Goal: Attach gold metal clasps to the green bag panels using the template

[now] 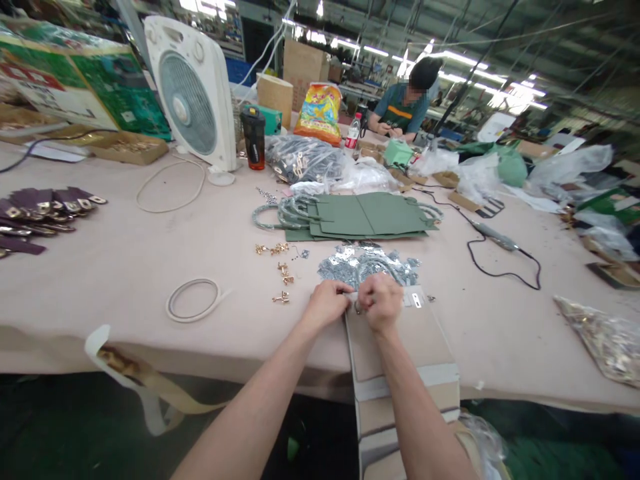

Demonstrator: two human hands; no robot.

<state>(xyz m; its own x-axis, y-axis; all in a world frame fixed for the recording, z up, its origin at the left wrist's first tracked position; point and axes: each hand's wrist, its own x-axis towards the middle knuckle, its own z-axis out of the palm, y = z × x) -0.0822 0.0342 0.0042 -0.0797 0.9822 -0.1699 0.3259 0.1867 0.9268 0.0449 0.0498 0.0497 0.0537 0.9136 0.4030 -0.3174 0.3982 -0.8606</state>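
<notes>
A long beige bag panel (415, 340) with grey edges lies in front of me and hangs over the table's front edge. A curved handle (373, 261) shows at its far end. My left hand (327, 301) is closed at the panel's far left corner, fingertips pinched on its edge. My right hand (383, 300) is curled into a fist over the same end; what it holds is hidden. A small metal plate (417, 301) lies on the panel right of that hand. Just beyond spreads a heap of silver metal plates (340, 265).
Gold fittings (281, 298) and a tape roll (193, 300) lie left. Green bag panels (360, 217) are stacked behind the silver heap. A white fan (190, 93) stands far left, a corded tool (495, 235) and a bag of metal parts (605, 340) right. A person (407, 103) works opposite.
</notes>
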